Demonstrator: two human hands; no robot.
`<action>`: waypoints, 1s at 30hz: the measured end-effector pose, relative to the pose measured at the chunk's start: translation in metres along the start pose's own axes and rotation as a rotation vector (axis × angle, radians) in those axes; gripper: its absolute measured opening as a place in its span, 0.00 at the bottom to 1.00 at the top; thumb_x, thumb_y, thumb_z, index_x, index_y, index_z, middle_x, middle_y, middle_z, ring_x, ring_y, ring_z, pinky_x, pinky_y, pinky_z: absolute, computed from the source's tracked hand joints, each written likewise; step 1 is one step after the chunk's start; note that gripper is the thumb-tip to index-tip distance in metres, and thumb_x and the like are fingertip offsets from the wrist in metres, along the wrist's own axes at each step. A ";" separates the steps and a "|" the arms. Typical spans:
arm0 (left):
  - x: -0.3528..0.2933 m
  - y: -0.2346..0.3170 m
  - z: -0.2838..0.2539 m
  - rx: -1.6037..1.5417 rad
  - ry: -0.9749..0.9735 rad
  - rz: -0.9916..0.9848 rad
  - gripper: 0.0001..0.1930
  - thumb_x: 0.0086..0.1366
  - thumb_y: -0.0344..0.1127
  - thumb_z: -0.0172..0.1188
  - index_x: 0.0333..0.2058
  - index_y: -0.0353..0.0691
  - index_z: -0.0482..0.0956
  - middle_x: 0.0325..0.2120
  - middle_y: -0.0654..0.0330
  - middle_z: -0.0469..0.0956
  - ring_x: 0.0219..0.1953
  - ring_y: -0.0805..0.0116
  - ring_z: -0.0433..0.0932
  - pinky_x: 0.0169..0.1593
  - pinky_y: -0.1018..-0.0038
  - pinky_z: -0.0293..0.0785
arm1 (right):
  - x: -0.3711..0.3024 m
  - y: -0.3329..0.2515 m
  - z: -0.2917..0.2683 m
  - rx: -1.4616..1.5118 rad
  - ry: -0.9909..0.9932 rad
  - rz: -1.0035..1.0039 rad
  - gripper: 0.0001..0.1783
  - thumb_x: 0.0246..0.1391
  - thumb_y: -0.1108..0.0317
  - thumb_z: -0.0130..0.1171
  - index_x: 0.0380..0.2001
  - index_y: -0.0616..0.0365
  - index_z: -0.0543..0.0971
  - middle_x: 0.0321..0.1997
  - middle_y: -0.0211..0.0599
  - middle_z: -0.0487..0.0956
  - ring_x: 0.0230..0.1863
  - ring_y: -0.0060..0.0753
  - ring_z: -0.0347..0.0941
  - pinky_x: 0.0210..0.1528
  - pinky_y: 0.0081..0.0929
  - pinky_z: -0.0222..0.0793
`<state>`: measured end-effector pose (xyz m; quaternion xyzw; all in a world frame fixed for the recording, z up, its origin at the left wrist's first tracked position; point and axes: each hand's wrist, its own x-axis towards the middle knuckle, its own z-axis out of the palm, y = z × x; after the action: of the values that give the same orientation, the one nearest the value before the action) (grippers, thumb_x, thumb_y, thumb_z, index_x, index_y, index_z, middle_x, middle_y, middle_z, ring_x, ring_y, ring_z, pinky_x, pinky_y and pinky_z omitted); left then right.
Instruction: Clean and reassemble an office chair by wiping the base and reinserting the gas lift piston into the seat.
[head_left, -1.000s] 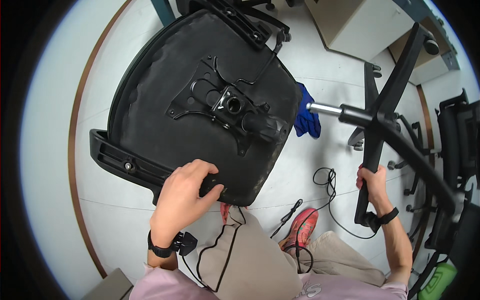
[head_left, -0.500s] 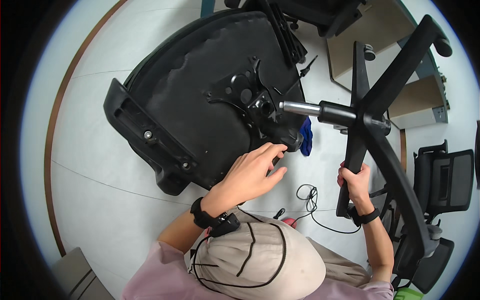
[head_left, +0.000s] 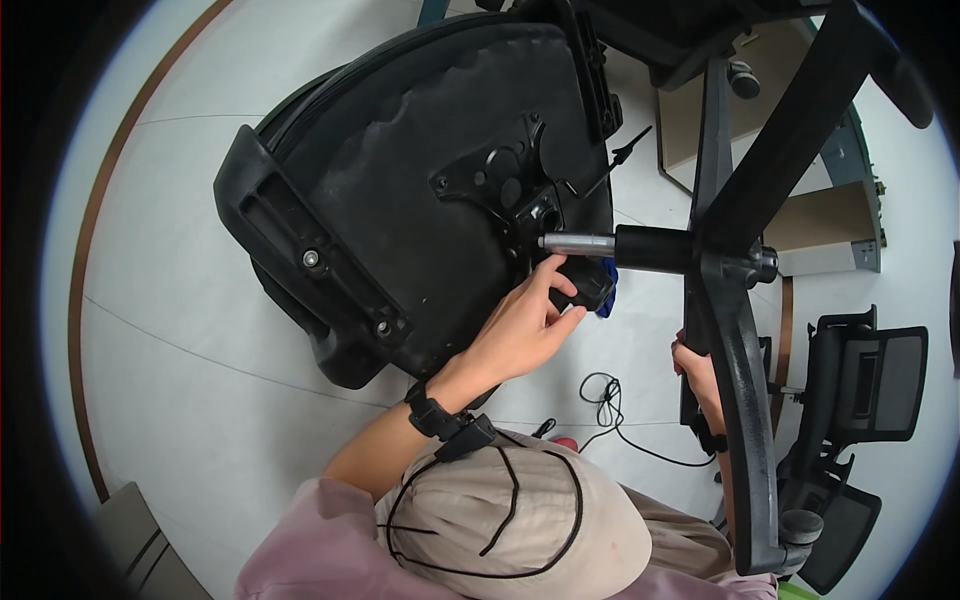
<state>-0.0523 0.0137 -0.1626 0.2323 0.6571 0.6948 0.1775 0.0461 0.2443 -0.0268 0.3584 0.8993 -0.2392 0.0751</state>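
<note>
Left hand (head_left: 524, 322) outstretched, loosely curled

Your left fingers (head_left: 548, 278) are hovering just on the near side of the rod's (head_left: 580, 245) tip and beside the knob (head_left: 590, 287). The seat (head_left: 400, 200) is lying left of and beyond them, its mount (head_left: 468, 190) just past the fingertips, an armrest (head_left: 265, 215) farther left. The rod is running rightward from them into the base (head_left: 730, 300), where your right fingers (head_left: 683, 358) are wrapping a leg. Between both hands, nearer you, a cable (head_left: 604, 406) is lying on the floor (head_left: 170, 240). A chair (head_left: 880, 385) is standing right of your right fingers.
</note>
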 end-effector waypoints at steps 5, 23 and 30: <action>0.015 0.008 0.016 -0.212 0.004 -0.022 0.33 0.75 0.38 0.57 0.72 0.33 0.55 0.43 0.58 0.79 0.28 0.76 0.76 0.33 0.76 0.74 | 0.003 0.013 0.002 0.128 0.057 -0.025 0.04 0.47 0.74 0.63 0.26 0.62 0.78 0.20 0.30 0.75 0.20 0.23 0.71 0.25 0.25 0.65; 0.055 0.005 0.020 -0.416 -0.138 -0.178 0.34 0.81 0.60 0.37 0.59 0.28 0.71 0.37 0.54 0.84 0.25 0.77 0.75 0.34 0.78 0.72 | 0.007 0.014 0.004 0.132 0.046 -0.037 0.03 0.51 0.75 0.61 0.27 0.60 0.77 0.20 0.28 0.74 0.20 0.20 0.70 0.25 0.22 0.64; 0.059 0.006 0.017 -0.475 -0.101 -0.191 0.34 0.81 0.59 0.37 0.57 0.27 0.72 0.34 0.53 0.84 0.22 0.78 0.75 0.29 0.80 0.71 | 0.008 0.006 0.009 0.087 0.083 -0.067 0.05 0.51 0.75 0.60 0.23 0.60 0.76 0.18 0.27 0.72 0.17 0.20 0.69 0.23 0.23 0.64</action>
<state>-0.0914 0.0603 -0.1506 0.1556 0.4848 0.7972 0.3243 0.0433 0.2485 -0.0394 0.3407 0.9018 -0.2655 0.0141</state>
